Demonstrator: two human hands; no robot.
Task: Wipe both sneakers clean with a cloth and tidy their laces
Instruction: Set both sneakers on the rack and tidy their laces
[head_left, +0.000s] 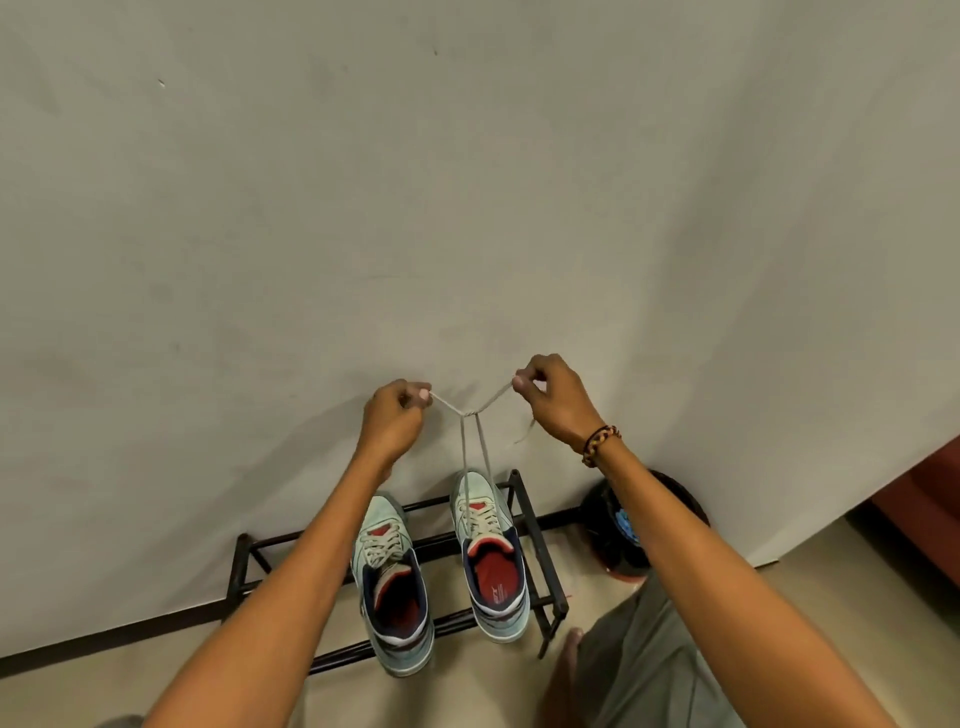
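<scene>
Lace: thin grey cord (474, 447), limp, light, crossed between the fingers.
Grip: left hand (395, 421) and right hand (558, 400) each pinch one end.
Shoe: mint-green sneaker (485, 551) below the fingers.

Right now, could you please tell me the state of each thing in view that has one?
Left hand: pinching one lace end.
Right hand: pinching the other lace end.
Laces: crossed, pulled taut upward.
Right sneaker: on rack, being tied.
Left sneaker: on rack, laced, untouched.
Shoe rack: upright against wall.
</scene>
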